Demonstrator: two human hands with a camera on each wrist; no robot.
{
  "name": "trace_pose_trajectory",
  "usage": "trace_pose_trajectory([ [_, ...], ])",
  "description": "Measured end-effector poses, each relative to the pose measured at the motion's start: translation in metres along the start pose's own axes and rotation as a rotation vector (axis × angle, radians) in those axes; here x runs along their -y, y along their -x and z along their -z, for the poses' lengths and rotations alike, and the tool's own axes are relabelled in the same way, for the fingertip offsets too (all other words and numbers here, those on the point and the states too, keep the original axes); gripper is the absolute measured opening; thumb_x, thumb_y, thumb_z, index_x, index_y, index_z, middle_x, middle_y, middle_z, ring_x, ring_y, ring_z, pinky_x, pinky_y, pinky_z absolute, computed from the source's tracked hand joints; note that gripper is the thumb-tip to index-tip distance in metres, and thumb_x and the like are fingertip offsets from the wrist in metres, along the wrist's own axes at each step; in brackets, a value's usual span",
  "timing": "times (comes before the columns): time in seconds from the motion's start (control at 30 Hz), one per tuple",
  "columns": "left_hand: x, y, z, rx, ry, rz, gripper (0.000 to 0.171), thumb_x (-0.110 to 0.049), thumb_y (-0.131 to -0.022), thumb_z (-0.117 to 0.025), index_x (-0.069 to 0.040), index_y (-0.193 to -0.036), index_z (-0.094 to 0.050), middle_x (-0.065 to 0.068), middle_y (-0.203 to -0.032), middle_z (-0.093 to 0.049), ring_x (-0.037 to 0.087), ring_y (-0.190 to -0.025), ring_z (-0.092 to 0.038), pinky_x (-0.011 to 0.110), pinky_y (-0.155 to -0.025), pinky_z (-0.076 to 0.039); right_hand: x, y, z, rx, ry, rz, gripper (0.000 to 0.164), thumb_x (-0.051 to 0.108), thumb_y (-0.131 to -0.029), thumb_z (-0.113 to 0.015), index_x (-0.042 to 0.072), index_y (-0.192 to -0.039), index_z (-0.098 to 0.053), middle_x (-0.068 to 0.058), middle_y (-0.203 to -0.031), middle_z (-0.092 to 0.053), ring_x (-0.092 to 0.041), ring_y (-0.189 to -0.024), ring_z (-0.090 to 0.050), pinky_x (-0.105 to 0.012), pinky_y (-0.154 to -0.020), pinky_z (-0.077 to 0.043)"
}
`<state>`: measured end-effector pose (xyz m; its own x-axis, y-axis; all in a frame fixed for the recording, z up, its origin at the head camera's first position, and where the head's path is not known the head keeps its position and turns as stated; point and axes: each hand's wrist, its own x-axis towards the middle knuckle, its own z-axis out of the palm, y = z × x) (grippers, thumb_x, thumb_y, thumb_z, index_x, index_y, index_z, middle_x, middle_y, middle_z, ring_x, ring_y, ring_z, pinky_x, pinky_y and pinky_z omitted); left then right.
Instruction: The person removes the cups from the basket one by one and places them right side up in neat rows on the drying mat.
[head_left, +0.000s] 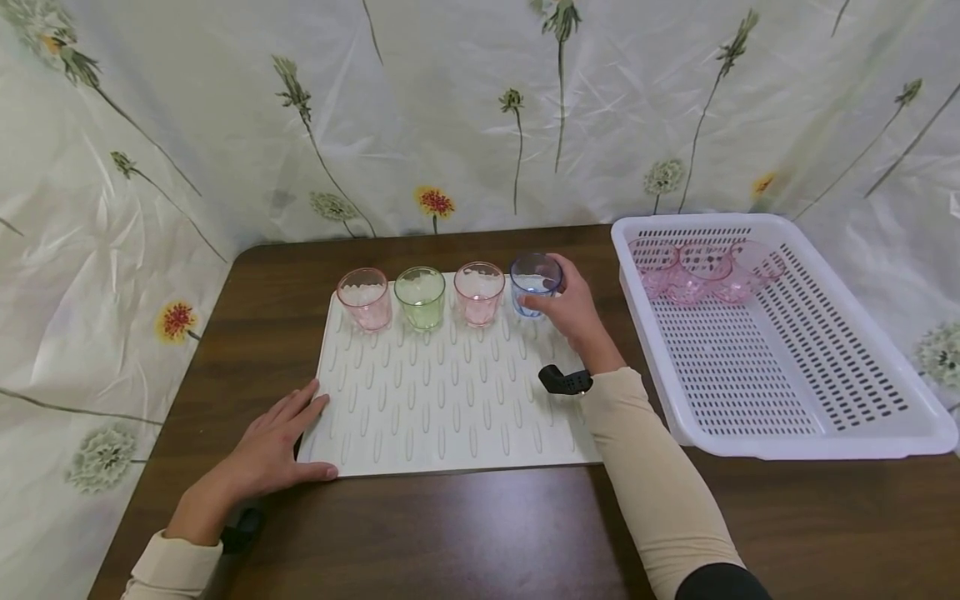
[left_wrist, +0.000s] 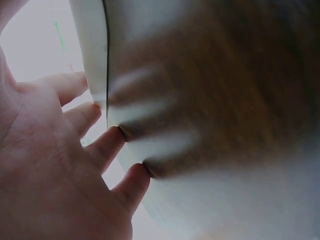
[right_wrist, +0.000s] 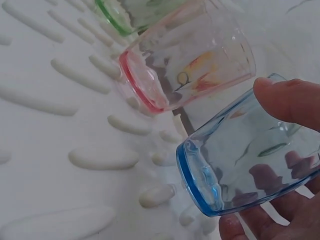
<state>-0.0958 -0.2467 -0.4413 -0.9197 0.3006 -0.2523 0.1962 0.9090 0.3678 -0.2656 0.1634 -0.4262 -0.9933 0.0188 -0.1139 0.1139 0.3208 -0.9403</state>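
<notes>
My right hand [head_left: 573,308] grips a blue glass [head_left: 536,282] by its sides at the back right of a white ridged mat [head_left: 435,417]. In the right wrist view, the thumb lies on one side of the blue glass [right_wrist: 250,155] and the fingers curl round the other. To its left, along the mat's back edge, stand a pink glass [head_left: 480,296], a green glass [head_left: 421,300] and another pink glass [head_left: 365,302], all upright. My left hand [head_left: 270,442] rests with spread, straight fingers at the mat's front left corner, fingertips and thumb at its edges.
A white perforated plastic basket [head_left: 847,350] stands on the right of the dark wooden table [head_left: 465,533]. Several pink glasses [head_left: 701,271] sit together at its back left. Behind the table hangs a flowered curtain [head_left: 465,108].
</notes>
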Motion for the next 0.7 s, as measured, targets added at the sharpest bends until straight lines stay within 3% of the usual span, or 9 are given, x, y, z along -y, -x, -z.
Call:
trace_pose_trajectory([
  [0.7,0.000,-0.001,-0.001,0.007,-0.002,0.003,0.104,-0.062,-0.074,-0.075,-0.010,-0.154,-0.035,0.019,-0.166,-0.017,0.049,-0.148,-0.021,0.074,-0.109,-0.025,-0.011,0.000,0.000,0.020,0.039,0.001,0.082,0.016,-0.085,-0.076,0.019,-0.152,-0.028,-0.012,-0.154,-0.043,-0.035,-0.145,-0.039,-0.058,-0.117,-0.033],
])
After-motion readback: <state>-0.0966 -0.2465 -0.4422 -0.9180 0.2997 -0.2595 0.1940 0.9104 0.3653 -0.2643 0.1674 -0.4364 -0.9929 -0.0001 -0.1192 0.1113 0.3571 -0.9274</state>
